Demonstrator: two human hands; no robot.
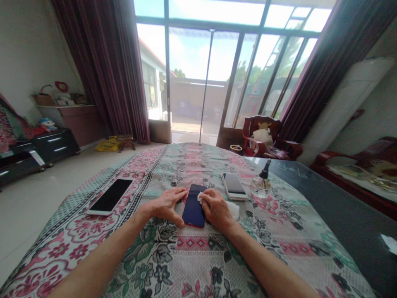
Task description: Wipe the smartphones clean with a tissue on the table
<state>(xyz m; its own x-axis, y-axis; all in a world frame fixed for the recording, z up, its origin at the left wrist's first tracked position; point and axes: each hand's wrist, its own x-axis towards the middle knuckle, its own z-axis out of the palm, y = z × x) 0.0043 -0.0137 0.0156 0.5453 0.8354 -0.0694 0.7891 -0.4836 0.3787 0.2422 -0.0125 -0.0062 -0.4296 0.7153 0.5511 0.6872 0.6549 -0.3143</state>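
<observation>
A dark phone with a red edge [194, 205] lies flat on the flowered tablecloth [192, 256] in front of me. My left hand [166, 205] rests on the cloth at the phone's left side, fingers spread, fingertips touching its edge. My right hand [216, 209] is closed on a small white cloth [232, 209] and presses a corner of it onto the phone's upper right part. Most of the white cloth is hidden under that hand.
A second phone [110, 196], face up, lies at the left of the table. A third phone [234, 186] lies right of centre, beside a small spray bottle [262, 180]. Bare dark tabletop [341, 207] shows at the right. Wooden chairs stand beyond.
</observation>
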